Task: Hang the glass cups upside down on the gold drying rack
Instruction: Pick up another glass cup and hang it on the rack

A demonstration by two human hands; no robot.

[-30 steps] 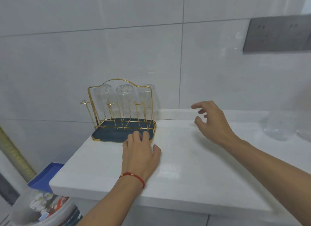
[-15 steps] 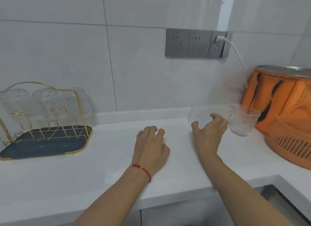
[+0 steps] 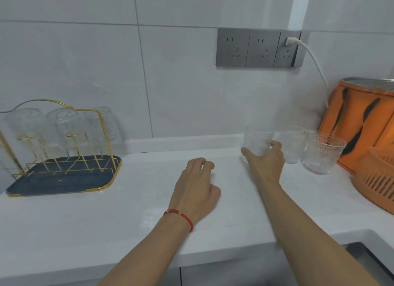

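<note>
The gold drying rack [image 3: 102, 136] stands on a dark blue tray at the far left of the white counter, with three glass cups [image 3: 61, 125] hanging upside down on its back pegs. Three upright glass cups stand at the right by the wall. My right hand [image 3: 265, 162] wraps its thumb and fingers around the leftmost glass cup [image 3: 258, 141]. The middle cup [image 3: 293, 144] and the right cup [image 3: 323, 153] stand free beside it. My left hand [image 3: 198, 185], with a red wrist cord, rests palm down on the counter, fingers curled, holding nothing.
An orange container [image 3: 362, 123] and an orange slatted basket [image 3: 375, 181] crowd the right end. A grey socket strip [image 3: 258, 48] with a white cable is on the tiled wall. The counter edge [image 3: 149, 262] runs along the front; a sink corner shows bottom right.
The view has swung right from the rack to the cups. My right hand has reached further and closed around the leftmost cup. My left hand slid right along the counter.
</note>
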